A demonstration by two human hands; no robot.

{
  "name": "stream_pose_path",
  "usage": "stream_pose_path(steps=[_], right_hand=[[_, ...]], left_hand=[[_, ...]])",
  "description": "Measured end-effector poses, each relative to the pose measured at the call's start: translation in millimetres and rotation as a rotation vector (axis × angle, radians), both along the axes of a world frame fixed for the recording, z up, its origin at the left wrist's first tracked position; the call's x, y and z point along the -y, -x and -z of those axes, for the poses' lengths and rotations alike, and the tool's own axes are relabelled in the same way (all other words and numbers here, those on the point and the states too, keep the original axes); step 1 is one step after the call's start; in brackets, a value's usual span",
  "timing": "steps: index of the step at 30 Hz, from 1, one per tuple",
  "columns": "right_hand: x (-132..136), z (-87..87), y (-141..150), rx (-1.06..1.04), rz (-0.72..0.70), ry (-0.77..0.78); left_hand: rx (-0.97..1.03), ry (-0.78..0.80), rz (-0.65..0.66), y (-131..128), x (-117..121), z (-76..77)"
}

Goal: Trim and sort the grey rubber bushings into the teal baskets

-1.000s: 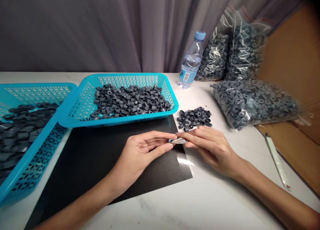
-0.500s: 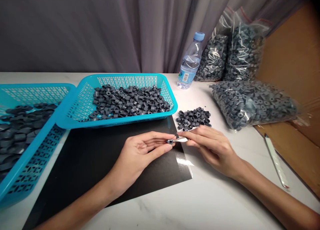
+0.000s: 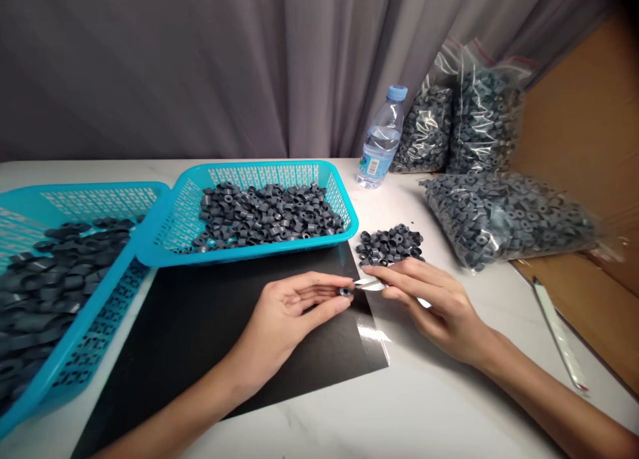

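My left hand (image 3: 294, 312) pinches a small dark grey plastic ring (image 3: 345, 291) between thumb and fingertips, above the black mat (image 3: 299, 359). The ring's round hole faces me. My right hand (image 3: 434, 306) is closed on slim silver tweezers (image 3: 370, 284), whose points lie at the ring's right side. Whether the points touch the ring or sit just beside it, I cannot tell. Just beyond my right fingers lies a loose pile of similar grey rings (image 3: 392, 243) on the white table.
Two blue baskets, one at the back (image 3: 249, 254) and one at the left (image 3: 114, 273), hold many grey pieces. A water bottle (image 3: 380, 140) stands behind the pile. Filled plastic bags (image 3: 514, 216) lie and stand at the right. A white pen-like tool (image 3: 559, 332) lies near the cardboard (image 3: 594, 312).
The whole view has shifted slightly, so things sit lower in the picture. The tweezers have drawn back a little and show more of their length. The left hand still pinches the ring.
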State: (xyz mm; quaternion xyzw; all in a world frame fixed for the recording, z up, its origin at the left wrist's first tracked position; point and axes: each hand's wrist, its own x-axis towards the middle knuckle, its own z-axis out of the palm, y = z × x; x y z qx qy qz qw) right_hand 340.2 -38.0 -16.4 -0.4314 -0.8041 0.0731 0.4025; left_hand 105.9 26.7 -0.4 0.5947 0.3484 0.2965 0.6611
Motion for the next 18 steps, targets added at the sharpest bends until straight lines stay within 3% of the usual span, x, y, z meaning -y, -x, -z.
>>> stream_pose_path(steps=[4, 6, 8, 11, 14, 18], right_hand=[[0, 1.9, 4, -0.079, 0.024, 0.029], [1, 0.8, 4, -0.087, 0.024, 0.084], [2, -3.3, 2, -0.092, 0.007, 0.212], [5, -11.8, 2, -0.030, -0.044, 0.449], [8, -15.7, 10, 0.154, -0.084, 0.484], [8, -10.2, 25, 0.305, -0.100, 0.356]], left_hand=[[-0.069, -0.037, -0.014, 2, 0, 2.9], [-0.122, -0.135, -0.055, 4, 1, 2.9], [-0.209, -0.309, -0.089, 8, 5, -2.0], [-0.368, -0.659, -0.131, 26, 13, -22.6], [-0.523, -1.017, -0.314, 73, 9, -51.0], [-0.805, -1.188, -0.694, 175, -25, -71.8]])
